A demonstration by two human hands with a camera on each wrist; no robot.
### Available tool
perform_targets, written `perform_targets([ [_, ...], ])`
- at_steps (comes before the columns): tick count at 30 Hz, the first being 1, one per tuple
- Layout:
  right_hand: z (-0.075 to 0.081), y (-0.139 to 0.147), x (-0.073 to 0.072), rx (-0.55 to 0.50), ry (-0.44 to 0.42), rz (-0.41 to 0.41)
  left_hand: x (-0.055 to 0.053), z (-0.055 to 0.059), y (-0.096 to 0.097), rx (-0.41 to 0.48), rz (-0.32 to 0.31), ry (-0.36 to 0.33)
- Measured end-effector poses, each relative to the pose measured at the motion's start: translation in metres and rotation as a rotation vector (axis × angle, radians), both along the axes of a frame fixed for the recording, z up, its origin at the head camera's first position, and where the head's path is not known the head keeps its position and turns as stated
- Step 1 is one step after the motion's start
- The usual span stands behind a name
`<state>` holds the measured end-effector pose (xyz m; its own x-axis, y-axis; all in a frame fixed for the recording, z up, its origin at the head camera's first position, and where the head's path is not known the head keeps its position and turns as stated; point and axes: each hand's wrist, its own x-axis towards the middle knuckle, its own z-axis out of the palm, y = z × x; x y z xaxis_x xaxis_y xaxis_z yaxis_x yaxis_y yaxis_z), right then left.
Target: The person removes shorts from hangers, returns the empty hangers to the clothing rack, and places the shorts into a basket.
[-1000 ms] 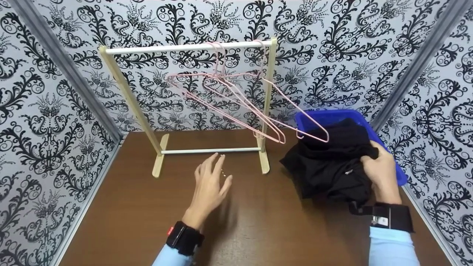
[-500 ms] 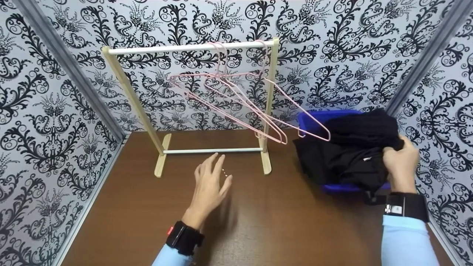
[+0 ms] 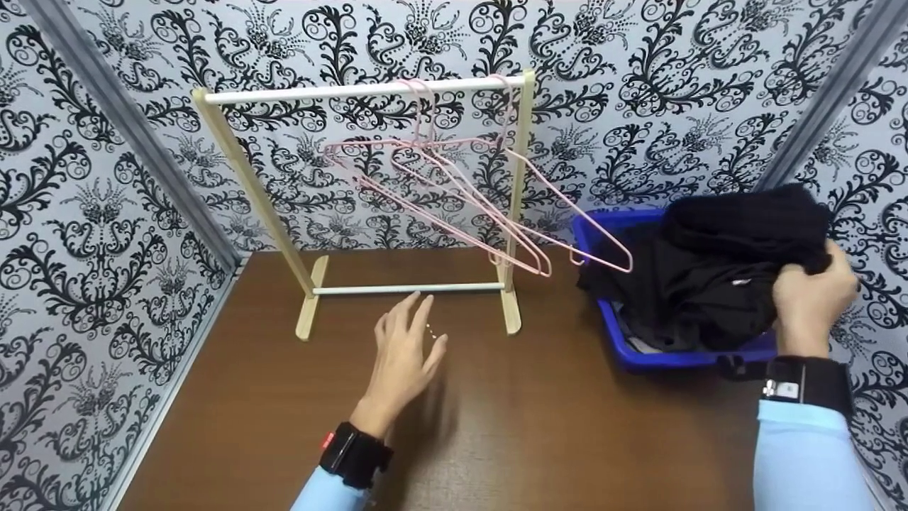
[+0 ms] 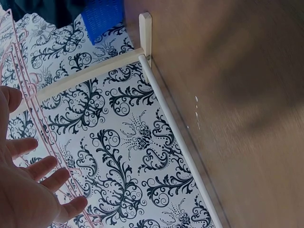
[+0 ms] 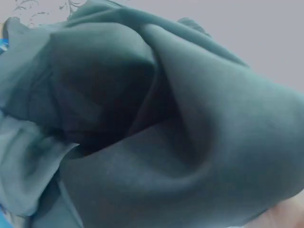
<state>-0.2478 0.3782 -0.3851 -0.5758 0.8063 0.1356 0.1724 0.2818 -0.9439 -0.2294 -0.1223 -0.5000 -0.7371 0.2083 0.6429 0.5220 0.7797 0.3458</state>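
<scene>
A bunched black cloth garment [image 3: 745, 227] with a small white tag is gripped at its right side by my right hand [image 3: 812, 294]. It hangs over the blue basket [image 3: 638, 360], and its lower folds lie in or against other dark cloth there; where one ends I cannot tell. Dark folds of the garment [image 5: 213, 118] fill most of the right wrist view, hiding nearly all of that hand. Above the table, in front of the rack [image 3: 253, 191], my left hand [image 3: 404, 355] holds nothing, its fingers spread and slightly bent. The left wrist view shows this hand [image 4: 28, 190] palm side.
Several pink hangers [image 3: 567, 201] hang from the rack's white top bar [image 3: 305, 93], the rightmost reaching toward the basket. A white lower bar [image 3: 404, 289] joins the wooden feet. Patterned walls [image 3: 92, 213] enclose the brown table [image 3: 511, 426].
My right hand has moved right and slightly up with the black garment, drawing it over the basket. More of the basket's front rim now shows. The left hand has stayed put.
</scene>
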Motion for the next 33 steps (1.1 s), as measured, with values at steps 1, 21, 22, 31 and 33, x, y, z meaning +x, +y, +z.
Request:
perform_targets([
  [1, 0.002, 0.0, 0.0, 0.019, 0.016, -0.016, 0.0, 0.0, 0.0, 0.0, 0.001, 0.001],
  [21, -0.049, -0.042, -0.011, 0.554, 0.069, 0.208, 0.001, -0.007, 0.009, -0.035, -0.01, 0.031],
  [22, -0.052, -0.044, -0.012, 0.584, 0.083, 0.225, 0.001, -0.007, 0.009, -0.035, -0.01, 0.032],
  [31, -0.075, -0.059, -0.012, 0.824, 0.054, 0.326, 0.003, -0.006, 0.009, -0.045, -0.011, 0.015],
  [33, -0.078, -0.06, -0.012, 0.861, 0.047, 0.344, 0.003, -0.006, 0.01, -0.055, -0.012, 0.012],
])
